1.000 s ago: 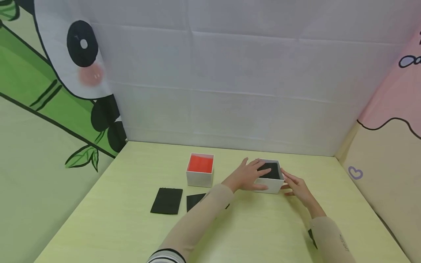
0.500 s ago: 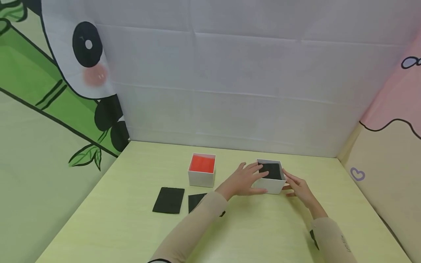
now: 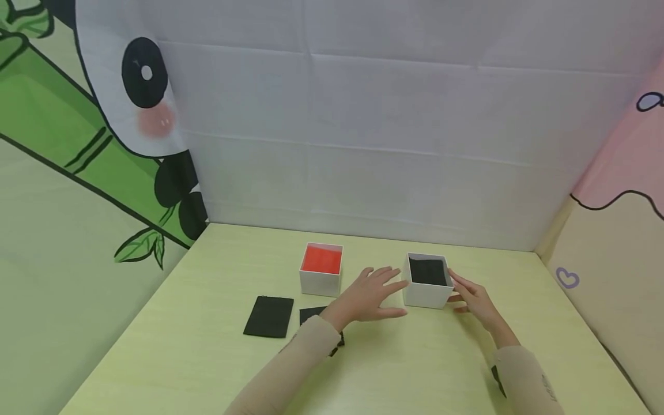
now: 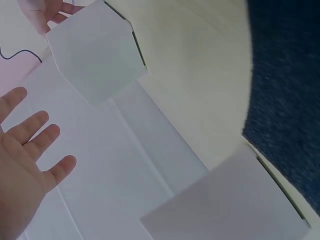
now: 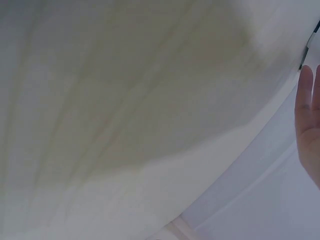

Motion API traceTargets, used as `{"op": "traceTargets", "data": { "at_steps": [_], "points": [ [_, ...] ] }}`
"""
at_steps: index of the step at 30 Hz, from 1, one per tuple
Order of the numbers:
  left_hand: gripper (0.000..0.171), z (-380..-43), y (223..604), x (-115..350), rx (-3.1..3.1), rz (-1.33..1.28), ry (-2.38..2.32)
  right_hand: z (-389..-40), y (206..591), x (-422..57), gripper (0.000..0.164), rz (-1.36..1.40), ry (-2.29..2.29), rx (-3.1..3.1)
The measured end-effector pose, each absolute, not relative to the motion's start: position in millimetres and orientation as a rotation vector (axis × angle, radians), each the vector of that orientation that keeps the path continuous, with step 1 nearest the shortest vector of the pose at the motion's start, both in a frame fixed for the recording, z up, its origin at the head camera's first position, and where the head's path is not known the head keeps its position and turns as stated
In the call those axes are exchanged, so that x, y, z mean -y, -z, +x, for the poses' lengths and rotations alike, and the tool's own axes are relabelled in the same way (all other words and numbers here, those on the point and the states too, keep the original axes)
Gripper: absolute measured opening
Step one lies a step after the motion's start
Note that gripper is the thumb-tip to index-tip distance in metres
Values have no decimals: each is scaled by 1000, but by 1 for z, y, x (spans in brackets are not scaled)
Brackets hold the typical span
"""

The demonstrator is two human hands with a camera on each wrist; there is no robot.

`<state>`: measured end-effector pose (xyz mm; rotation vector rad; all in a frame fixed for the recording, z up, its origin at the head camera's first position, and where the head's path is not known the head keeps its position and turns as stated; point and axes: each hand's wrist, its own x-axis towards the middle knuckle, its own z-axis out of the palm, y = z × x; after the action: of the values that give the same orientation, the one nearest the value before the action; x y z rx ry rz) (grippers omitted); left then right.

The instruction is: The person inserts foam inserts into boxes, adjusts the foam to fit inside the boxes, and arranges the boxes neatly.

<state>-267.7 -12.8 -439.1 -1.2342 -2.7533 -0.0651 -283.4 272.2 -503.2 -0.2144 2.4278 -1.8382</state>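
My left hand (image 3: 365,295), fingers spread and holding nothing, hovers left of a white open-topped box (image 3: 427,297). Inside that box lies a flat black piece (image 3: 428,271), cloth or pouch-like. At the box's right side is my right hand (image 3: 473,300), its fairly straight fingers on or just beside the wall. The left wrist view has the spread left hand (image 4: 22,165) apart from the box (image 4: 97,52), with the right hand (image 4: 40,12) behind it. Only part of the right hand (image 5: 307,125) enters the right wrist view, beside the box's edge.
Another white box (image 3: 320,283) with a red piece (image 3: 323,259) in it stands to the left. Nearer lies a flat black piece (image 3: 268,316). A second black piece (image 3: 311,313) is partly hidden under the left arm. A white curtain (image 3: 363,144) backs the table (image 3: 171,346).
My left hand has drawn back from over the right box, leftward and nearer, so the black piece inside is fully uncovered. The right hand stays at the box's side. The view shifts slightly.
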Motion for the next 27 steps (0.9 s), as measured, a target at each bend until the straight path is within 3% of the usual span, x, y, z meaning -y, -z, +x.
{"op": "traceTargets", "data": {
  "at_steps": [27],
  "points": [
    [60, -235, 438, 89, 2816, -1202, 61, -283, 505, -274, 50, -247, 1840, -2407]
  ]
}}
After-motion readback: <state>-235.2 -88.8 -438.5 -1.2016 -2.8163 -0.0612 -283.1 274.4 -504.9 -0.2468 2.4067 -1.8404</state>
